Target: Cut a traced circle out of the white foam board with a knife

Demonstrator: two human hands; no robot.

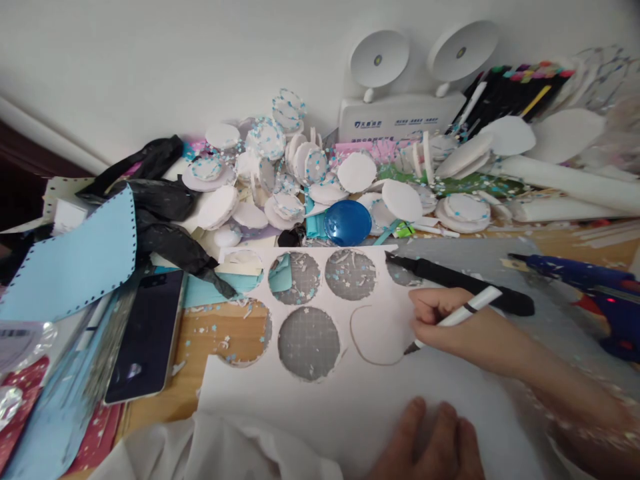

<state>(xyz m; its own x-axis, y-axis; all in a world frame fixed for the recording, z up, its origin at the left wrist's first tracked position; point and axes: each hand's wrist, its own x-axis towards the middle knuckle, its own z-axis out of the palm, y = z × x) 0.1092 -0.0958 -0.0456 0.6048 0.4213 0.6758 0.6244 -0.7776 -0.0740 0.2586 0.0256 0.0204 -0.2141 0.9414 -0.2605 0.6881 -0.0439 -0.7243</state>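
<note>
My right hand (pixel 450 327) is closed around a white marker (pixel 473 307), whose dark tip touches a white sheet (pixel 320 413) at the lower end of a thin curved line. The line forms a partly drawn round outline left of the hand. Several round holes are cut in the sheet, and the grey gridded mat (pixel 307 343) shows through them. At the bottom edge, my left hand (pixel 435 443) lies on the sheet with its fingers apart and nothing in it.
White discs (pixel 357 172) and a blue round lid (pixel 347 223) lie behind the sheet. A black pen-like tool (pixel 470 283) and a blue glue gun (pixel 590 273) are at the right. A phone (pixel 146 337), light blue paper (pixel 75 253) and black plastic (pixel 160 200) occupy the left.
</note>
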